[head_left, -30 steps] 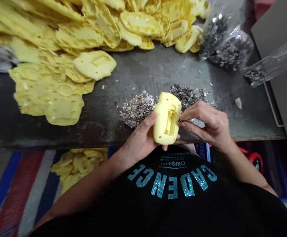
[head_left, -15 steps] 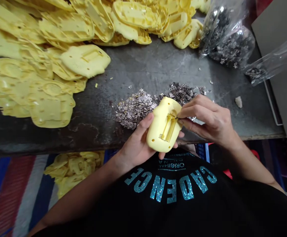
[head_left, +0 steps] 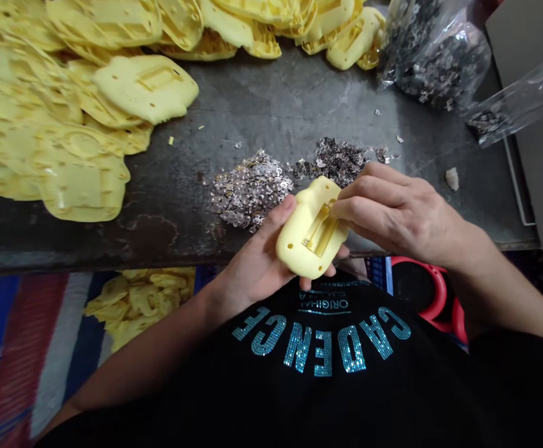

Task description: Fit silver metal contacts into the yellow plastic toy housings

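My left hand (head_left: 257, 261) cups a yellow plastic shell (head_left: 306, 239) from below, with its hollow side and a recessed slot facing up. My right hand (head_left: 388, 208) is pinched together, fingertips pressed into the top of that slot; what they pinch is too small to name. Both hands hover at the near edge of the dark metal table (head_left: 271, 112). Just behind them lie two heaps of small shiny metal clips (head_left: 250, 190), (head_left: 334, 158).
A big pile of yellow plastic shells (head_left: 80, 93) covers the table's left and back. Clear bags of metal clips (head_left: 433, 56) lie at the back right. More yellow shells (head_left: 136, 305) sit on the floor below, left. A red object (head_left: 433, 292) is under the table, right.
My left hand has tilted the shell and moved it slightly left. My right fingers have gone from beside the shell onto its slot and closed over it.
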`<state>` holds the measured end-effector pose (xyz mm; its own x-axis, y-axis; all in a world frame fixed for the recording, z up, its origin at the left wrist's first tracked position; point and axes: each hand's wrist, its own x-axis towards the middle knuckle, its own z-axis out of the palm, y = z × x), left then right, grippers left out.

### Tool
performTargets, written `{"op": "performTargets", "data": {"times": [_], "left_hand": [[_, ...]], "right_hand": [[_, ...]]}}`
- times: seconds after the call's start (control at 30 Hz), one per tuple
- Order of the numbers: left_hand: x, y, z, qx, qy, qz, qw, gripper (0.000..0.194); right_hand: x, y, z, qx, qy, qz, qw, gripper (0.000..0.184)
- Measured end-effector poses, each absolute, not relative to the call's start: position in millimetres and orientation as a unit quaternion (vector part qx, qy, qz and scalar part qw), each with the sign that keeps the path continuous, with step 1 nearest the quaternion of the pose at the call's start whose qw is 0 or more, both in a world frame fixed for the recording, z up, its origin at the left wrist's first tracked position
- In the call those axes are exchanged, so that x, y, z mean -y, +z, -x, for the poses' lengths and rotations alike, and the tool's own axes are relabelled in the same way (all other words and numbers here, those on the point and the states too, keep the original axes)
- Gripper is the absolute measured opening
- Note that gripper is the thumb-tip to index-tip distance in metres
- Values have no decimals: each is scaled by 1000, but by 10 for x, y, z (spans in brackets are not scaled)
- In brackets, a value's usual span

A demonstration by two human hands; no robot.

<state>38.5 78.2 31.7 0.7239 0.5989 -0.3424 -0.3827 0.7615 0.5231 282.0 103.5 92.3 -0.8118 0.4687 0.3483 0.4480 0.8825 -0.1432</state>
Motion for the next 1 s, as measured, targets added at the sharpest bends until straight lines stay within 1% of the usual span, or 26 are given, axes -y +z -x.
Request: {"op": "performTargets", "data": {"times": [0.13, 0.23, 0.33, 0.47, 0.5, 0.53, 0.6, 0.67, 0.77, 0.9, 1.0], "left_hand": [[-759, 298, -384, -247, 284, -207, 903, 77], [-752, 265, -381, -235, 291, -210, 903, 74], [-748, 250, -376, -237, 294, -215, 901, 77], [-717, 278, -380, -262, 309, -243, 881, 78], [-703, 293, -386, -272, 318, -256, 872, 78], [-686, 311, -396, -284, 329, -270, 859, 77], [-649, 348, -417, -314, 363, -294, 827, 72], [-610, 373, -432, -335, 399, -307, 796, 66], [-555, 370, -421, -331, 424, -341, 771, 56], [-494, 367, -355, -315, 416, -390, 759, 52], [-450, 423, -325, -322, 423, -395, 749, 41]], "right_hand": [[-1015, 948, -2808, 952, 34, 253, 168, 27], [-968, 909, -2806, 942, 48, 273, 188, 24], [-889, 840, -2802, 923, 73, 300, 231, 17], [-847, 724, -2796, 850, 135, 384, 334, 13], [-863, 697, -2796, 831, 161, 401, 350, 17], [-888, 674, -2798, 817, 193, 410, 358, 24], [-951, 641, -2800, 801, 264, 411, 346, 43], [-1001, 625, -2797, 796, 313, 403, 326, 55], [-1012, 607, -2773, 796, 316, 400, 325, 55], [-961, 558, -2729, 778, 286, 420, 370, 51], [-968, 559, -2707, 768, 284, 419, 392, 50]]}}
